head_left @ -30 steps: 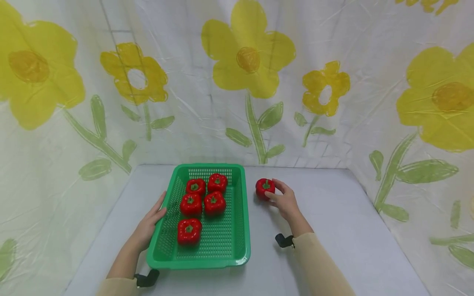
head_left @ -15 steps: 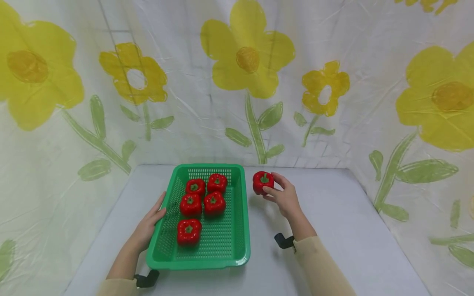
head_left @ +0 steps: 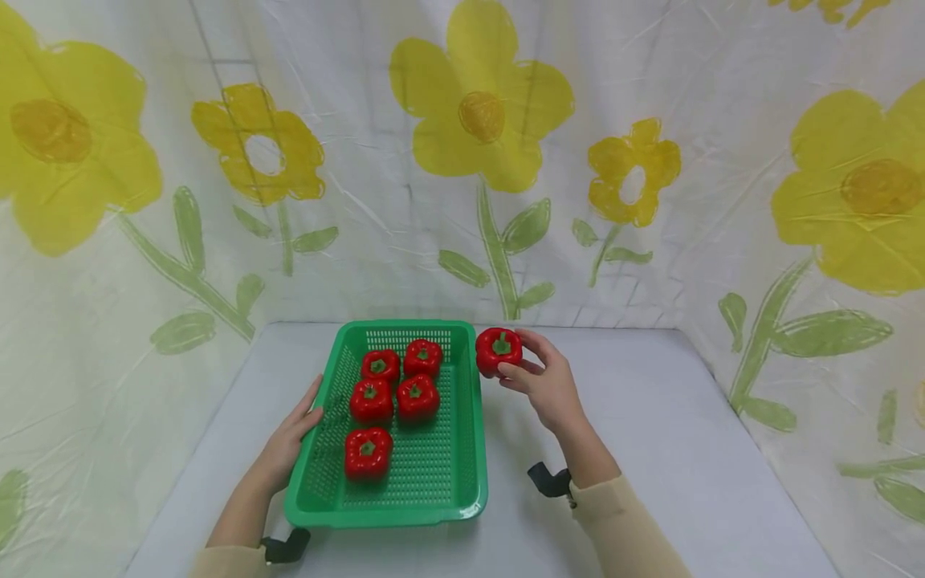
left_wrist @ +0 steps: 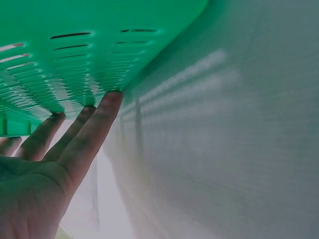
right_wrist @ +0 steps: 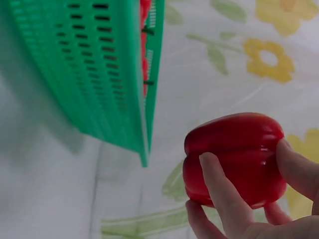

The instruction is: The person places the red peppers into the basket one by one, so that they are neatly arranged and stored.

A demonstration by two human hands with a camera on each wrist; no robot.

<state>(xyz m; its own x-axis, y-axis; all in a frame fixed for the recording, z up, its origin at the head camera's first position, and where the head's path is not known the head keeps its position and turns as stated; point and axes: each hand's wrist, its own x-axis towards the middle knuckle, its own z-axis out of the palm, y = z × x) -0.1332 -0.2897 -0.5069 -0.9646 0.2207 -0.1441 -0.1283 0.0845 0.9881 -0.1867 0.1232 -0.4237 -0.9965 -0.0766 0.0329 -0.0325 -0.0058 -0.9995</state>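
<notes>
A red bell pepper point(head_left: 497, 358) with a green stem is gripped between the thumb and fingers of my right hand point(head_left: 545, 385). It is held up off the table, beside the far right corner of a green plastic basket point(head_left: 473, 433). In the right wrist view a gap separates this bell pepper point(right_wrist: 234, 159) from the basket wall point(right_wrist: 99, 64). Several more red bell peppers point(head_left: 417, 398) sit stem up inside the basket. My left hand point(head_left: 283, 449) rests against the basket's left side. In the left wrist view its fingers point(left_wrist: 87, 139) are straight, tips touching the slotted outer wall.
The basket stands on a white table point(head_left: 650, 449), left of centre. A white curtain point(head_left: 376, 265) with painted yellow flowers hangs behind the table and along both sides. Each wrist carries a small black camera mount point(head_left: 549, 480).
My right hand has lifted the bell pepper off the table and moved it left, up to the basket's right rim. My left hand and the basket have stayed in place.
</notes>
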